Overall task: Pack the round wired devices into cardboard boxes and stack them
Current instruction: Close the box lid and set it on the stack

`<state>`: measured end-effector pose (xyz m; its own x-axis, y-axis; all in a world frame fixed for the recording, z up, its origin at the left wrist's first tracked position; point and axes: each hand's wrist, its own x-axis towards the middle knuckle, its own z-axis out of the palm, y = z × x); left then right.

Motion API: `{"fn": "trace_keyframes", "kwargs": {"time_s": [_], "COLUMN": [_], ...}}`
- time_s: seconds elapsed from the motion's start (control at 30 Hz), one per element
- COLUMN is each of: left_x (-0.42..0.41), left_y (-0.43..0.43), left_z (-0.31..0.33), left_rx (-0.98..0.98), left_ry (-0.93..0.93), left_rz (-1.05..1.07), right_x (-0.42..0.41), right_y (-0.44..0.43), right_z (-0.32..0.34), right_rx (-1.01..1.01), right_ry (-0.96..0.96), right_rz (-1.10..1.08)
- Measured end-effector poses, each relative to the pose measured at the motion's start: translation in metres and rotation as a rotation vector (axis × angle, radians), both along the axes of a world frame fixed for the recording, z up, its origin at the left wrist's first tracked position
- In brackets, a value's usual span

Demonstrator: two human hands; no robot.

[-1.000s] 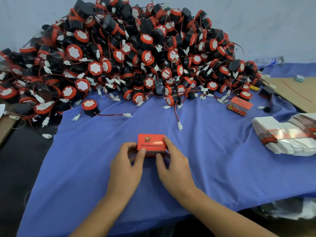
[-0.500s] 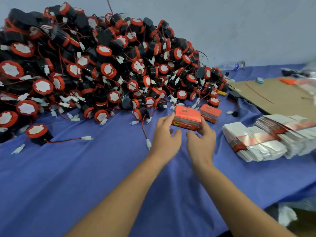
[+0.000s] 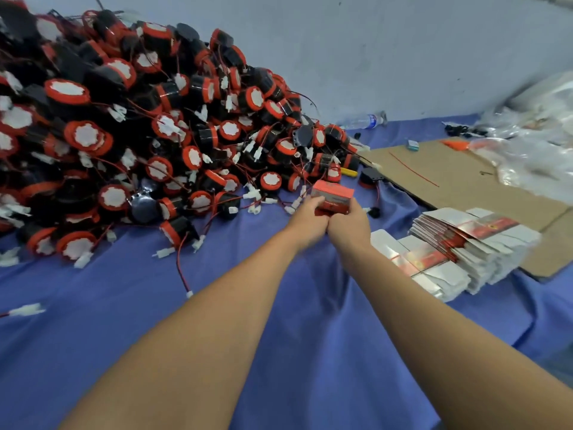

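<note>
A large pile of round black-and-red wired devices (image 3: 155, 135) with white connectors covers the left and back of the blue cloth. At the pile's right foot, both arms are stretched forward. My left hand (image 3: 305, 220) and my right hand (image 3: 348, 223) grip a closed red cardboard box (image 3: 333, 191) from either side, fingers curled round it. It sits on top of a second red box (image 3: 335, 208), mostly hidden by my fingers. Whether the two boxes touch I cannot tell.
Two banded stacks of flat unfolded boxes (image 3: 465, 240) lie right of my hands. Behind them is a brown cardboard sheet (image 3: 449, 175), with clear plastic bags (image 3: 533, 144) at the far right. A water bottle (image 3: 361, 121) lies by the wall. Blue cloth (image 3: 279, 336) spreads in front.
Both hands carried the red box from the near middle of the cloth forward and right, to above the other red box at the pile's edge. The view turned right.
</note>
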<state>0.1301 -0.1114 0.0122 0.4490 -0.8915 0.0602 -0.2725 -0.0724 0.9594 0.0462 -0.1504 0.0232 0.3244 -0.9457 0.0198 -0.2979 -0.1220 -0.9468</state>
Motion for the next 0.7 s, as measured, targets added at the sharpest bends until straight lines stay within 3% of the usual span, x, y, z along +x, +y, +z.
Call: {"fn": "trace_keyframes", "kwargs": {"time_s": [0.13,0.23,0.3,0.33,0.4,0.53,0.7], "left_x": [0.003,-0.012,-0.037,-0.052,-0.084,-0.126,-0.127], "left_y": [-0.001,0.001,0.008,0.012,0.016,0.015,0.009], "left_z": [-0.01,-0.007,-0.005,-0.004,-0.004,-0.009,-0.018], "left_rx": [0.185,0.194,0.098,0.083,0.143,0.217,0.32], "left_ry": [-0.207,-0.229,-0.186,-0.133,-0.072,-0.143,0.057], "left_rz": [-0.201,0.074,0.302,0.313,0.199,0.093,0.183], "right_x": [-0.009,-0.035,-0.063,-0.078,-0.108,-0.137,-0.138], "right_y": [-0.012,-0.019,-0.022,-0.023,-0.027,-0.037,-0.034], "right_z": [-0.005,-0.004,-0.003,-0.002,-0.002,-0.011,-0.024], "right_rx": [0.031,-0.012,-0.116,-0.181,-0.296,-0.421,-0.46], "right_ry": [0.057,0.056,0.091,0.141,0.325,0.74,0.729], "right_rz": [0.06,0.024,-0.033,-0.062,-0.126,-0.107,-0.123]}}
